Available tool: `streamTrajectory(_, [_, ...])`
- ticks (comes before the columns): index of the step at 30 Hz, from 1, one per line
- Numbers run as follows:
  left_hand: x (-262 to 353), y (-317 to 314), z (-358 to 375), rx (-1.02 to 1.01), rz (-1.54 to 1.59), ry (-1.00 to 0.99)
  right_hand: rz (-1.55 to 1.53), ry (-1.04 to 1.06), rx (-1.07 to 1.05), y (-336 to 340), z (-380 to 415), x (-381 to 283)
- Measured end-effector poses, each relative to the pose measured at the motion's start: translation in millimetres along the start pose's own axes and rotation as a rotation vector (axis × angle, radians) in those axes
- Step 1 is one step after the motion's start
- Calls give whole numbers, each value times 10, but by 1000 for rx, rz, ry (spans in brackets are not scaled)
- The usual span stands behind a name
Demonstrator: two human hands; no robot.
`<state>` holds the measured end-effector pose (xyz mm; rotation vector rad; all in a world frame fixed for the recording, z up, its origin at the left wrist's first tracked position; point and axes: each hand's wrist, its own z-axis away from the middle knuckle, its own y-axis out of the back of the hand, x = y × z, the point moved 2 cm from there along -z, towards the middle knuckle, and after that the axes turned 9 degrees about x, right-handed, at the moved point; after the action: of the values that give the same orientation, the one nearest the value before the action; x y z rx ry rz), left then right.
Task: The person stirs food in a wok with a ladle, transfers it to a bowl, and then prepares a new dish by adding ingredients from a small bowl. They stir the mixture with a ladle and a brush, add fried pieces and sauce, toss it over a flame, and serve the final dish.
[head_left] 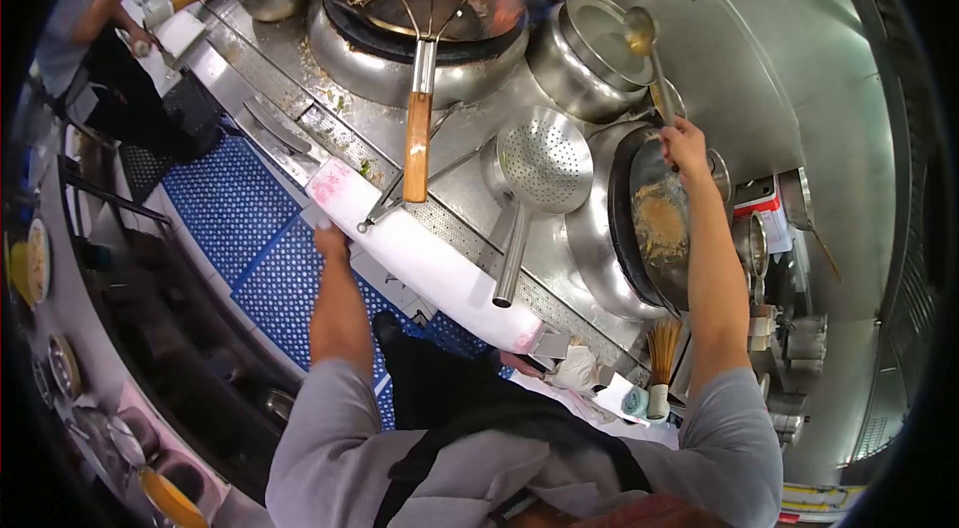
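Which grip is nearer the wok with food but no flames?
The right. The right grip is close by the rim of the wok, holding the ladle; the left grip is well away, beside the left end of the white strip.

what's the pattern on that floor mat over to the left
The floor mat is blue with rows of small whitish spots, shown in the head view.
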<state>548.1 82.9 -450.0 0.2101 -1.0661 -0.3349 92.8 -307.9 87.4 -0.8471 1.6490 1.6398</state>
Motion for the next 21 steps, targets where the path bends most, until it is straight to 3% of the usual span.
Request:
streamTrajectory(1, [-72, 158, 183, 92, -269, -145, -43, -41, -57, -57, -53, 17])
streamTrajectory(2, [-275, 301, 358, 90, -90, -121, -89, -81, -117, -81, -68, 52])
streamTrajectory(4, [-440, 781, 1005, 30, 240, -161, -471, -246, -183, -70, -43, 120])
streamTrajectory(5, [-98, 1159, 1693, -46, 360, -42, -661, -327, -220, -15, -45, 158])
streamTrajectory(8, [-10, 1896, 2823, -304, 223, 32, -1167, -462, -545, 297, 25, 373])
streamTrajectory(10, [624, 2240, 3804, -569, 288, 66, -1333, -516, -612, 602, 174, 527])
streamTrajectory(12, [708, 2197, 4260, -685, 227, -4, -1357, -422, -660, 988, 406, 627])
streamTrajectory(14, [965, 1959, 4706, -716, 184, -77, -1299, -425, -561, 1439, 771, 699])
streamTrajectory(15, [965, 1801, 4746, -712, 95, -347, -1264, -415, -551, 1667, 930, 803])
streamTrajectory(17, [1251, 1529, 5063, -699, -35, -399, -1182, -417, -494, 2082, 1315, 917])
streamTrajectory(20, [1370, 1174, 5286, -617, -219, -785, -990, -467, -336, 2549, 1873, 1302])
streamTrajectory(21, [1273, 1070, 5268, -591, -291, -818, -923, -437, -358, 2634, 2002, 1493])
